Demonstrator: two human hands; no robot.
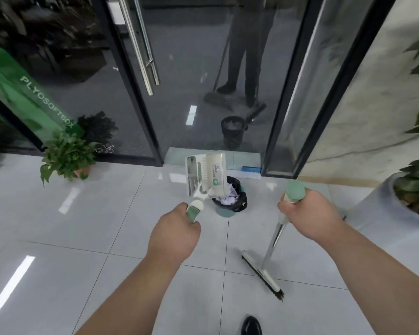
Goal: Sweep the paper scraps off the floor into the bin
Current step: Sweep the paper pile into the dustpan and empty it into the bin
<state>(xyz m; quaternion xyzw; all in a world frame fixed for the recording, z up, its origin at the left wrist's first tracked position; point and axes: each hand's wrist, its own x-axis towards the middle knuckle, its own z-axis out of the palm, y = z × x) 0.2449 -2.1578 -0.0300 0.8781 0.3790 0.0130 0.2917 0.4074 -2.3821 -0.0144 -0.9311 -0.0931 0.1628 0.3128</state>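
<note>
The paper scraps (228,199), pale lilac and white, lie heaped inside the bin (240,204), a small bin with a black liner that stands on the white tiled floor (87,221) just before the threshold of the glass door (198,68). The door's dark frame closes off the far side. To the left a small potted plant (67,154) sits against the glass, well apart from the bin, and to the right a large pale planter (382,213) stands near the wall, so open tiles lie on the near side and between these 2 pots. A dustpan (207,174) is tipped steeply over the bin's left rim, its lower edge over the opening. The left hand (173,234) grips the dustpan's green handle end with fingers curled round it, forearm reaching forward from the lower left. The right hand (307,213) is wrapped round the green top of the broom (263,275), whose shaft slants down to the bristle head resting on the tiles nearer than the bin; that forearm comes in from the lower right. 1 black shoe (251,326) shows at the bottom edge.
</note>
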